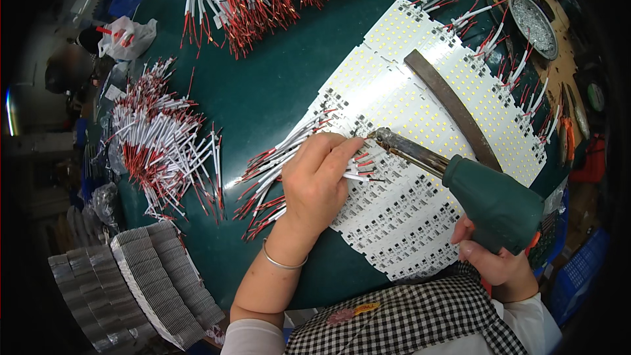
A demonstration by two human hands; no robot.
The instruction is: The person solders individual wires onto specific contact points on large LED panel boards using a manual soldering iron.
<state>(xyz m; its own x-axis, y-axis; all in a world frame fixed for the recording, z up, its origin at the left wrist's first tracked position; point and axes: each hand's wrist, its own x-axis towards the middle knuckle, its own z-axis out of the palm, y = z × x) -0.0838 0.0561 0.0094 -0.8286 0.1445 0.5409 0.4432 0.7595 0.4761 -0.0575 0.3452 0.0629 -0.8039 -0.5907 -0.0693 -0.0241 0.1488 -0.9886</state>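
Observation:
My left hand (315, 181) is closed around several white wires (273, 161) with red and black ends. Its fingertips press at the edge of a row of contacts on white LED boards (388, 95), which lie joined in a fan-shaped sheet. In my right hand (490, 260) is a green soldering gun (496, 200), its fingers wrapped round the handle. The gun's dark tip meets the board right beside my left fingertips; the exact contact there is too small to make out. A flat, dark metal bar (453, 108) lies across the boards.
Loose wires (164, 138) form a pile at the left, with more wire bundles (250, 0) at the far edge. Grey stacked pieces (158, 283) stand near left. At far right are a metal bowl (534, 26) of shiny bits and orange-handled pliers (566, 135). Wires (490, 43) stick out along the sheet's far edge.

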